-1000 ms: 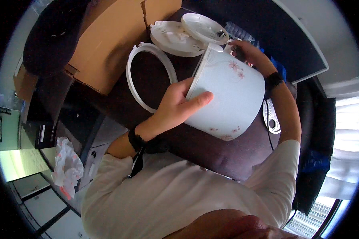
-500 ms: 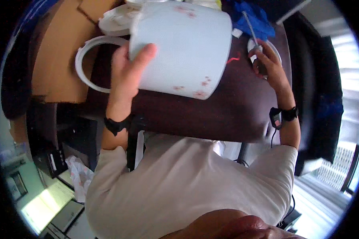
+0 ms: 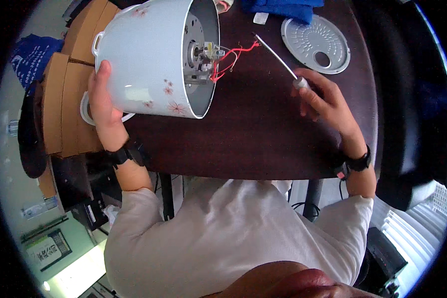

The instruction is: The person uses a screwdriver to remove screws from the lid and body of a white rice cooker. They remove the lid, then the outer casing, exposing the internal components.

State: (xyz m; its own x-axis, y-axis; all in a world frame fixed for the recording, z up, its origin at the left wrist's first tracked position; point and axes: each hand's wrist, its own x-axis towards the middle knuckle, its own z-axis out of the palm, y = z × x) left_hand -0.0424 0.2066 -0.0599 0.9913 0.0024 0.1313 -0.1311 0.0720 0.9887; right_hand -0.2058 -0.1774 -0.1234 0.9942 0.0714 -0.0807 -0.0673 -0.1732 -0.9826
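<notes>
A white rice cooker body (image 3: 144, 64) with a reddish flower print lies tipped on its side at the left of the table. Its uncovered bottom faces right, showing metal parts (image 3: 201, 62) and loose red wires (image 3: 236, 51). My left hand (image 3: 103, 102) grips its left end, thumb on the near wall and fingers partly hidden. Over the table at the right, my right hand (image 3: 330, 102) is closed around the handle of a screwdriver (image 3: 277, 55). The slim shaft points up and left, its tip apart from the wires.
A round grey perforated cover (image 3: 300, 42) lies at the far right, beside a folded blue cloth (image 3: 285, 9). Cardboard boxes (image 3: 77, 99) border the table's left side. A white ring (image 3: 86, 110) shows partly behind my left hand.
The cooker body has moved left and turned, bringing its open bottom and wiring into sight. My right hand has drawn nearer with the screwdriver, away from the perforated cover.
</notes>
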